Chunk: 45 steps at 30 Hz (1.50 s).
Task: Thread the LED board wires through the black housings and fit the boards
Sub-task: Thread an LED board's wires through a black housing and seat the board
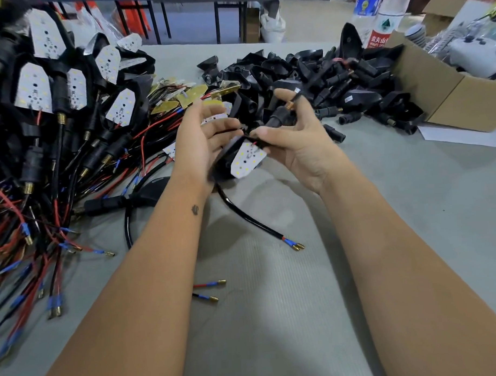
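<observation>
Above a grey table point(273, 299), the left hand point(200, 141) cradles a black housing point(226, 163) with curled fingers while the right hand point(293, 141) pinches its stem, the white LED board point(247, 159) resting at the housing's mouth. The sheathed wire point(250, 218) trails below. Pressing the board down crooked could pinch its thin leads.

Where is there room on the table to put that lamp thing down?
The widest bare grey table lies between the forearms, near two loose wire ends. More bare room runs right of the right hand, below the cardboard box. The wired pile at left and black housings behind are crowded.
</observation>
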{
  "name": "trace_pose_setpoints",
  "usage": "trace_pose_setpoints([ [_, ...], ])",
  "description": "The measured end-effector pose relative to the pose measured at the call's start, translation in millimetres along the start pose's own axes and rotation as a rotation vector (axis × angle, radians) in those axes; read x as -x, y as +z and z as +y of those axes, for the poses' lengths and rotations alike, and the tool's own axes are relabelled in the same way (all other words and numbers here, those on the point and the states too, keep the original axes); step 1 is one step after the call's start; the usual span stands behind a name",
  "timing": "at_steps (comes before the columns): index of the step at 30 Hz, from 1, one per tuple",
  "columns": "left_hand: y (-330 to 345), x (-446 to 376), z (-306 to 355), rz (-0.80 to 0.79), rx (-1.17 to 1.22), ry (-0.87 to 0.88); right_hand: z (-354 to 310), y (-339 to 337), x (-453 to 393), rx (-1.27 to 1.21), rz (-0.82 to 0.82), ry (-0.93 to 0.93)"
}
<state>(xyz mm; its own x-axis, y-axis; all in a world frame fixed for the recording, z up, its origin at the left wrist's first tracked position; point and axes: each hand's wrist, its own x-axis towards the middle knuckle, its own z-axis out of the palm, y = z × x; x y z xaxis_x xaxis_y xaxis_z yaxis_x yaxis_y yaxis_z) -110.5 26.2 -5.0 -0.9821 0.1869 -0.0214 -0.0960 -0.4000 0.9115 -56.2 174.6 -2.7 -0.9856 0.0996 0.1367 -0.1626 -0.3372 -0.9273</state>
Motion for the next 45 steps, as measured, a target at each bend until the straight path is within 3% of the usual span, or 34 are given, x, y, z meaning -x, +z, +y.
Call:
trace_pose_setpoints([
  [4, 2.5, 4.6, -1.6, 0.084, -0.079, 0.132, 5.6, -6.5, -5.9, -0.072, 0.324, -0.11],
  [7, 6.5, 8.3, -4.6, 0.078, -0.412, 0.37, 7.1, -11.5, -10.3, -0.149, 0.459, -0.161],
  [10, 8.1, 9.6, -12.9, 0.039, -0.8, 0.556, 8.8, -14.1, -13.7, -0.192, 0.52, -0.175],
  [13, 7.8, 7.4, -18.9, 0.039, -1.022, 0.545, 10.3, -14.3, -14.8, -0.19, 0.532, -0.172],
  [16, 7.5, 6.0, -20.0, 0.039, -1.1, 0.521, 11.9, -13.6, -14.8, -0.158, 0.53, -0.164],
  [29, 11.0, 6.1, -16.3, 0.105, -0.773, 0.407, 11.7, -12.1, -15.4, -0.184, 0.544, -0.103],
  [36, 9.0, 3.3, -16.4, 0.121, -0.293, 0.249, 4.7, -12.8, -11.1, -0.281, 0.463, 0.021],
  [45, 5.8, -0.5, -11.4, 0.218, -0.15, 0.248, 6.8, -15.1, -11.7, -0.201, 0.515, -0.047],
])
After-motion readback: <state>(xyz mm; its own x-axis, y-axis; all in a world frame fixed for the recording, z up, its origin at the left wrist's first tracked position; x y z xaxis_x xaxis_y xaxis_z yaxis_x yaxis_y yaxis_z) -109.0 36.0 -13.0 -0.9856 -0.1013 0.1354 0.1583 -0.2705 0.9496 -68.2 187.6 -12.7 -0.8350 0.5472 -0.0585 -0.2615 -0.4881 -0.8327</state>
